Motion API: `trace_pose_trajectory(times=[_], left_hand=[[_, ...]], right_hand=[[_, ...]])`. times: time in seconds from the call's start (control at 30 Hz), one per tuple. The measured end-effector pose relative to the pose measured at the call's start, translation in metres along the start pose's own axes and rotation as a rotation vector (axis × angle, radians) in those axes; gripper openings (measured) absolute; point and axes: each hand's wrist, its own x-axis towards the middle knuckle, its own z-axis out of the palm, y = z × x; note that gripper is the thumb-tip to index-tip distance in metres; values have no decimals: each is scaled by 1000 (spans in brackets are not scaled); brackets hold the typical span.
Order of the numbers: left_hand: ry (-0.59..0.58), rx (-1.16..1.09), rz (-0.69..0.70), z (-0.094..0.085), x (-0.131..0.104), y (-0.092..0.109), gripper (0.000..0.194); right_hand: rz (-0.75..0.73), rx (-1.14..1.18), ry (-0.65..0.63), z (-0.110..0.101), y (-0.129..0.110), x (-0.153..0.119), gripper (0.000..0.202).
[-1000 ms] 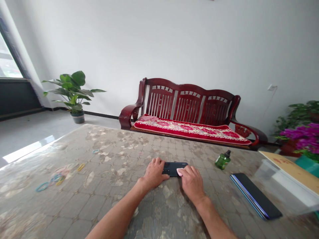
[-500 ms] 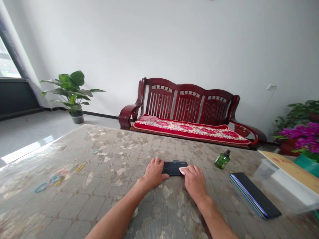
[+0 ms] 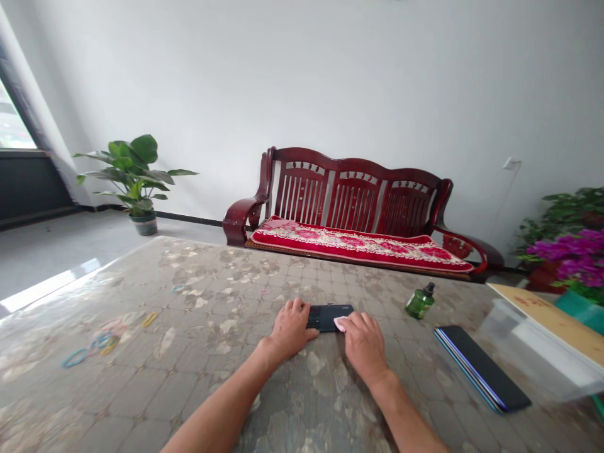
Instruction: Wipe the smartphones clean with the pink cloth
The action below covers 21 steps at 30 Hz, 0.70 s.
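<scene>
A dark smartphone lies flat on the patterned tablecloth, its back with the camera block facing up. My left hand grips its left end, thumb on the near edge and fingers at the far edge. Pinched in my right hand is a small pale pink-white cloth or tissue, which touches the phone's back near the right end. Part of that cloth is hidden under my fingers.
To the right stand a green spray bottle, a stack of dark phones and a clear plastic box with a tan board on top. Coloured hair ties lie at the left. Beyond the table is a wooden bench.
My right hand has slid slightly left along the phone with the cloth. The left hand keeps its hold, and the phone stays put.
</scene>
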Motion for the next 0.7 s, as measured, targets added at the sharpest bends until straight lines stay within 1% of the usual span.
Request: trace_pose_trajectory(times=[0.1,0.27,0.33,0.4,0.6,0.7], left_hand=[[2,-1,-3,1,0,0,50],[6,14,14,3,-1,-1,56],[2,19,14,3,0,-1,56],[0,23,11,3,0,-1,54],[2,22,20,0,0,-1,50],[-7,23,29,-2,0,0,48]], right_hand=[[10,-6,11,0,3,-2,26],[-117,93,-20,4,-17,-3,25],[-132,103,-32,5,-20,-2,23],[-106,85,-34,4,-16,-1,24],[80,-57,-13,-3,14,1,28],[81,-54,-15,-2,15,0,28]])
